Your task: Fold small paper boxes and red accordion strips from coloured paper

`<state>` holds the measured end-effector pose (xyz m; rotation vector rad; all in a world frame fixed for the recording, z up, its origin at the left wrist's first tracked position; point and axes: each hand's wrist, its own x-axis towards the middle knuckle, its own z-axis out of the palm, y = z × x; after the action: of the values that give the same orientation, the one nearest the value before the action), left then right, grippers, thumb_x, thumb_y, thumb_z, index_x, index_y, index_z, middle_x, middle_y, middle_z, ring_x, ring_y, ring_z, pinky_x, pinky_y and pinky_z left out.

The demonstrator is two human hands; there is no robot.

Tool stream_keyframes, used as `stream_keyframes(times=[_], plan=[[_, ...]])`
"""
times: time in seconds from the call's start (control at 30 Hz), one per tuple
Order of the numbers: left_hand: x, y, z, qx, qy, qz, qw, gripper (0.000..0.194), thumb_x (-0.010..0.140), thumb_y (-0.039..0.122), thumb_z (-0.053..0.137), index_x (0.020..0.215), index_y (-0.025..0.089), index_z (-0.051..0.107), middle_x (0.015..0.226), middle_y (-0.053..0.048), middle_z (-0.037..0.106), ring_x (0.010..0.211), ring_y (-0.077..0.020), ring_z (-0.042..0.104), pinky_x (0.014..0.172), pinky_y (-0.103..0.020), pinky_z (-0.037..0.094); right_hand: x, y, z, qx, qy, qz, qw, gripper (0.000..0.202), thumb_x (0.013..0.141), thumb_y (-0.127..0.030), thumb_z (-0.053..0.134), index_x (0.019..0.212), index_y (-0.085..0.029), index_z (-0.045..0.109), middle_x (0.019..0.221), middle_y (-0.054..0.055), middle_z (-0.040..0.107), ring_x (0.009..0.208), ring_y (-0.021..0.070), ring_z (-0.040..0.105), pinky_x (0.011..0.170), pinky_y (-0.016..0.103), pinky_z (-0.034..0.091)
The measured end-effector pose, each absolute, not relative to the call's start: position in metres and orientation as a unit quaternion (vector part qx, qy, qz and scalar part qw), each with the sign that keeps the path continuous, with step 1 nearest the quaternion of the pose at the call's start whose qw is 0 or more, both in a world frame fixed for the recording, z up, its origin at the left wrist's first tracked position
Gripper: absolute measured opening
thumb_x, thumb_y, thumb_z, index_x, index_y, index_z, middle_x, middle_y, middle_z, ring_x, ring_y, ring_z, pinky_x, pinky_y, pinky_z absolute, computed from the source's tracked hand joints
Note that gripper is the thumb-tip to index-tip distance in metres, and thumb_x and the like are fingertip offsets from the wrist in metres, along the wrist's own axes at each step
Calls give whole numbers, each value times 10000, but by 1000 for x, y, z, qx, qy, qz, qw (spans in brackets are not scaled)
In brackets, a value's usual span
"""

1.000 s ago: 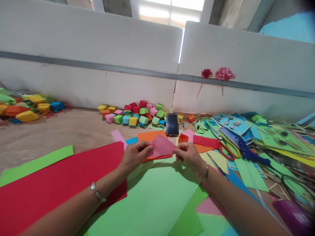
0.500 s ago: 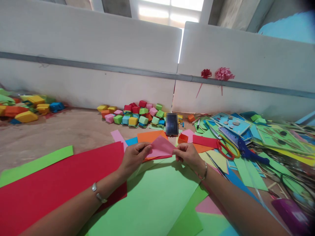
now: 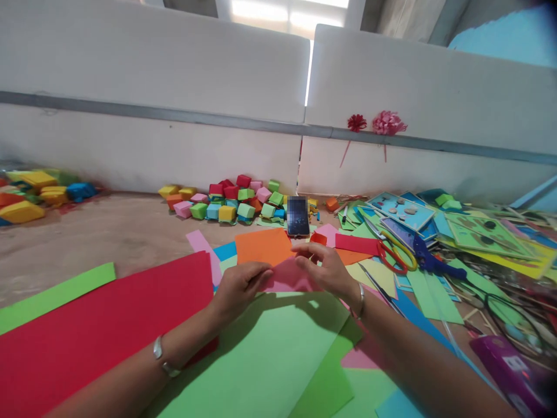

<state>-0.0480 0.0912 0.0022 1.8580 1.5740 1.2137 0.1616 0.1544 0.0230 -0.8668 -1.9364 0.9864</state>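
My left hand (image 3: 239, 288) pinches the left corner of a piece of pink paper (image 3: 288, 277) between thumb and fingers. Over the right part of this paper hovers my right hand (image 3: 329, 270), its index finger and thumb apart and nothing visibly gripped. The pink paper is partly hidden by the hand and lies just above a large light green sheet (image 3: 261, 348). Behind it is an orange sheet (image 3: 256, 247). A small orange-red folded paper piece (image 3: 318, 238) shows just beyond my right fingers.
A big red sheet (image 3: 113, 325) spreads at the left. Small folded paper boxes (image 3: 227, 213) pile up near the wall, beside a phone (image 3: 298, 217). At the right lie scissors (image 3: 394, 249), a blue glue gun (image 3: 435, 261), a purple stapler (image 3: 511, 371) and a pen (image 3: 378, 281).
My right hand has let go of the pink paper's right corner and its fingers have moved up and left over it. The paper has come slightly lower. The camera view has shifted a little.
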Motion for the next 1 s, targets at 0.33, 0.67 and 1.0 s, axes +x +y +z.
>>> stream_keyframes(times=[0.33,0.67,1.0], plan=[[-33,82,8,681,576,360,274,346,803,493,492,661,228,662,561,-11,665,491,-157,544,488,-236,378,154,142,7,-393,-816,207,369,184,924,-209,476,809,-176,616,806,38,671,729,148,581,674,247,405],[-32,75,-4,672,647,207,297,234,753,441,585,848,231,628,504,42,601,484,-184,532,468,-246,288,151,141,-26,-392,-908,-46,140,210,976,-149,408,898,-137,602,821,75,635,568,147,465,496,290,190],[-25,65,19,724,664,9,189,152,868,247,509,750,224,602,611,-27,592,587,-219,550,535,-286,188,145,145,-28,-348,-926,-72,131,221,914,-65,457,788,-123,630,749,86,582,678,181,437,579,302,236]])
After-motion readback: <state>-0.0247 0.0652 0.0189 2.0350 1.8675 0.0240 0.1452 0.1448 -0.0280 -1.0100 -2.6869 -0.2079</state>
